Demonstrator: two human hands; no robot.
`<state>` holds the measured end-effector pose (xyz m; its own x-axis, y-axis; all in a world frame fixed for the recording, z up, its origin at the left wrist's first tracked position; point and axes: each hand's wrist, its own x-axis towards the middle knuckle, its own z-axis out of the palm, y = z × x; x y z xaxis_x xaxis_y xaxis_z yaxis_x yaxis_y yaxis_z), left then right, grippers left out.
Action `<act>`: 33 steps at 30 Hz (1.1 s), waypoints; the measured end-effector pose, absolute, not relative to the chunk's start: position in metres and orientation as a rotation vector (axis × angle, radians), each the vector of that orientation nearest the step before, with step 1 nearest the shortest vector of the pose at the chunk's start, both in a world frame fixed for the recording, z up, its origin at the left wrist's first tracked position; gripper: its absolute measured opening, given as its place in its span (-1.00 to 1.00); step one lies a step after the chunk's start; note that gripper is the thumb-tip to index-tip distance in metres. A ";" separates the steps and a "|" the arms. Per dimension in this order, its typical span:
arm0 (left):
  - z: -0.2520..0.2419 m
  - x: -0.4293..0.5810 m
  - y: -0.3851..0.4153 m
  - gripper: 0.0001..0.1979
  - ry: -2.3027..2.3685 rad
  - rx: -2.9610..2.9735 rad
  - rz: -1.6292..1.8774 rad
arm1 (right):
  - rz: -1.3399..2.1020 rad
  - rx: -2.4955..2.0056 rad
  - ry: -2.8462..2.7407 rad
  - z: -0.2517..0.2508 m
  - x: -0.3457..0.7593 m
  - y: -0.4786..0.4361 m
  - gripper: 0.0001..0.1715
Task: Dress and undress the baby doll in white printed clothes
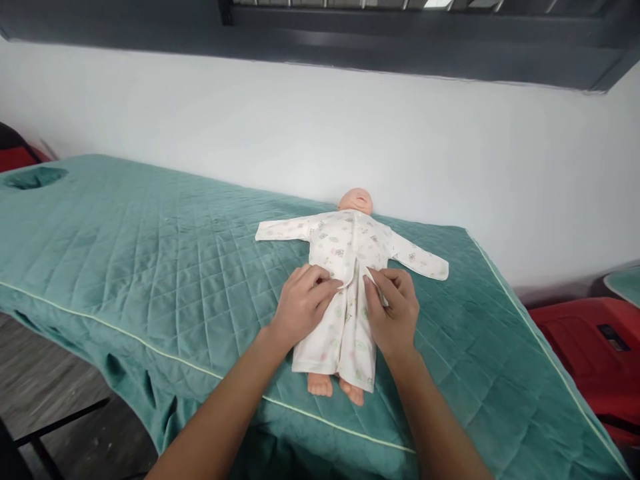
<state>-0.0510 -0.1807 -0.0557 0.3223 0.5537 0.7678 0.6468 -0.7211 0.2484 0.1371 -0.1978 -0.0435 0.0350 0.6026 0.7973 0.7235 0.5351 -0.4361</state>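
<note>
A baby doll [356, 200] lies on its back in a white printed shirt [330, 243] and matching trousers [320, 343]. Both sleeves are spread out to the sides, with no doll hands showing, and its bare feet [320, 385] stick out below the trouser legs. My left hand [306, 301] pinches the shirt's lower front edge, left of the middle opening. On the other side of that opening, my right hand [394, 305] has the other front edge between thumb and fingers. The two shirt edges part in a narrow gap at the waist.
The doll lies on a bed with a green quilted cover [165, 260], which has a hole [35, 177] at its far left end. Behind it rises a white wall [240, 127]. A red plastic object [590, 347] stands beyond the right edge.
</note>
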 end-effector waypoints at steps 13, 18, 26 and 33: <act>-0.064 -0.050 -0.183 -0.90 -1.153 -2.455 -1.662 | 0.020 -1.072 -1.784 -0.052 0.137 -0.207 -0.71; -0.064 -0.053 -0.186 -0.87 -1.264 -2.322 -1.816 | 0.054 -1.065 -1.797 -0.051 0.138 -0.213 -0.75; -0.063 -0.058 -0.188 -0.80 -1.644 -2.235 -1.976 | 0.147 -1.050 -1.702 -0.054 0.139 -0.232 -0.76; -0.077 -0.073 -0.253 -0.81 -1.918 -2.419 -1.727 | 0.299 -1.144 -1.720 -0.074 0.138 -0.306 -0.70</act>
